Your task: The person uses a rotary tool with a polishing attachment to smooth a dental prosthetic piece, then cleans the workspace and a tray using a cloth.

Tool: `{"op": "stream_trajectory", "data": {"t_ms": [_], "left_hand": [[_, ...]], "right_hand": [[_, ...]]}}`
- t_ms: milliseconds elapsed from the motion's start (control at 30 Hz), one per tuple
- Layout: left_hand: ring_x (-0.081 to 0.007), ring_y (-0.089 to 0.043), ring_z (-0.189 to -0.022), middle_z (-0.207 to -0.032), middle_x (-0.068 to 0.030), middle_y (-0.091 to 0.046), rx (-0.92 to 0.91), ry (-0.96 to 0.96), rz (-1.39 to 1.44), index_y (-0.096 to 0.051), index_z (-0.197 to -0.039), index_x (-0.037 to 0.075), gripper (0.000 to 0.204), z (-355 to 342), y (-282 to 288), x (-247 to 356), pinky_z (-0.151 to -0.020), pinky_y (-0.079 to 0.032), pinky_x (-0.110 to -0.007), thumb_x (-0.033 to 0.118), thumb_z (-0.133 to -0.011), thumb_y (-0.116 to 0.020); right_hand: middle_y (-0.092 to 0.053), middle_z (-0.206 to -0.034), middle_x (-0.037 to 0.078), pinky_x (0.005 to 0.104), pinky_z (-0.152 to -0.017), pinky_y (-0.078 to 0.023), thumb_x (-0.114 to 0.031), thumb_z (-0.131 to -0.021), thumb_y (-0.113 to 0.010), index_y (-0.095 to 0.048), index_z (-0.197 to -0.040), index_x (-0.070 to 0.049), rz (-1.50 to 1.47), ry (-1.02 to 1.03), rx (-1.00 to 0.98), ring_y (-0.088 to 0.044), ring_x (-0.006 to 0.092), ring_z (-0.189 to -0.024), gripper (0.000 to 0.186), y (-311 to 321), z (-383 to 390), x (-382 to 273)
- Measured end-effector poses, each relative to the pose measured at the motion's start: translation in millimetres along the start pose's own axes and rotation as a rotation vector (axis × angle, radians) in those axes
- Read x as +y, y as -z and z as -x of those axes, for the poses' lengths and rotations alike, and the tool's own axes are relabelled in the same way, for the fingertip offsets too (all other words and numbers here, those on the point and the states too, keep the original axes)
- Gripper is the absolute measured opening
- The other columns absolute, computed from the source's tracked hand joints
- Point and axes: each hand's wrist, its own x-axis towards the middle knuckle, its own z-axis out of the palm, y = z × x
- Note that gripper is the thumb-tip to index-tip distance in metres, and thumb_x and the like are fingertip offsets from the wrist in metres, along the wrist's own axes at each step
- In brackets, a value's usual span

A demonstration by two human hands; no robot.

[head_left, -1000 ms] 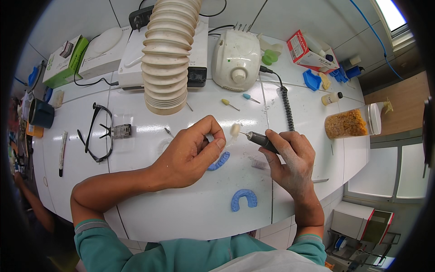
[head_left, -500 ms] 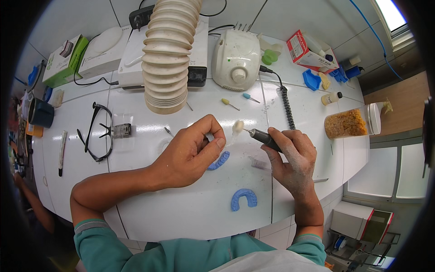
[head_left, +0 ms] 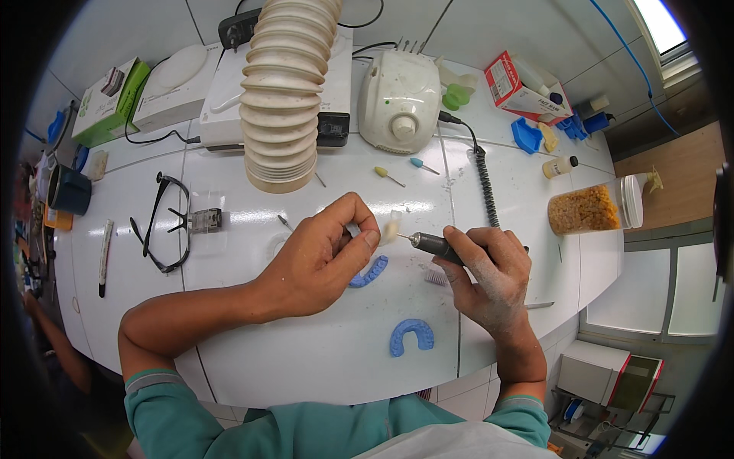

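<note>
My left hand (head_left: pixel 321 260) is closed, thumb against bent index finger, around something that its fingers hide. My right hand (head_left: pixel 493 279), dusty pale, grips a dark handpiece (head_left: pixel 430 245); a blurred pale tip (head_left: pixel 391 229) on its thin shaft is beside my left fingertips. Below them lies a blue dental mould (head_left: pixel 368 274), partly behind my left hand, and a second horseshoe-shaped blue mould (head_left: pixel 411 336) lies nearer me. A coiled cord (head_left: pixel 486 191) runs to the white control unit (head_left: pixel 394 99). A yellow bit (head_left: pixel 381 172) and a blue bit (head_left: pixel 417 163) lie beyond.
A ribbed hose (head_left: pixel 279 99) hangs above the bench (head_left: pixel 267 352). Black glasses (head_left: pixel 164 260) and a marker (head_left: pixel 105 260) lie left; a jar of orange granules (head_left: pixel 581 210) stands right. Boxes (head_left: pixel 520 88) line the back. Another person's arm (head_left: pixel 61 344) shows at far left.
My right hand and the handpiece have moved a little downward, the tip rising slightly then dropping and shifting left. My left hand stays almost still.
</note>
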Motion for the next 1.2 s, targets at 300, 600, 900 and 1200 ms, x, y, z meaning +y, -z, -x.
{"op": "stream_trajectory", "data": {"t_ms": [300, 600, 900, 1200], "left_hand": [[-0.0058, -0.052, -0.086, -0.099, -0.0004, -0.055, 0.004, -0.071, 0.014, -0.052, -0.117, 0.006, 0.012, -3, -1, -1, -0.075, -0.046, -0.026, 0.015, -0.116, -0.061], [-0.0206, -0.072, -0.125, -0.112, -0.0079, -0.060, 0.026, -0.251, 0.195, -0.057, -0.109, 0.003, 0.013, -7, 2, -13, -0.111, -0.064, -0.037, -0.004, -0.105, -0.067], [-0.0187, -0.076, -0.113, -0.111, -0.0072, -0.062, 0.029, -0.098, 0.107, -0.058, -0.114, 0.001, 0.020, -9, 3, 1, -0.101, -0.068, -0.033, -0.007, -0.101, -0.072], [-0.0128, -0.074, -0.112, -0.121, -0.0112, -0.074, 0.042, -0.105, 0.122, -0.062, -0.140, -0.001, 0.040, -9, 5, -2, -0.096, -0.063, -0.025, 0.001, -0.104, -0.079]], "right_hand": [[-0.075, -0.093, 0.011, 0.0341, -0.065, -0.054, -0.005, -0.078, -0.097, -0.080, -0.123, -0.002, -0.048, -0.158, 0.140, -0.070, 0.0212, -0.077, 0.048, -1, 5, 11], [-0.076, -0.091, 0.011, 0.0339, -0.066, -0.057, -0.005, -0.078, -0.097, -0.080, -0.121, -0.001, -0.125, -0.153, 0.090, -0.073, 0.0206, -0.079, 0.047, 1, 2, 12], [-0.076, -0.091, 0.011, 0.0338, -0.066, -0.058, -0.007, -0.079, -0.097, -0.080, -0.122, -0.001, -0.172, -0.133, 0.051, -0.074, 0.0205, -0.078, 0.046, 0, 3, 12], [-0.075, -0.091, 0.012, 0.0330, -0.066, -0.059, -0.006, -0.081, -0.094, -0.079, -0.122, 0.001, -0.214, -0.200, 0.026, -0.075, 0.0212, -0.077, 0.044, 4, 3, 11]]}}
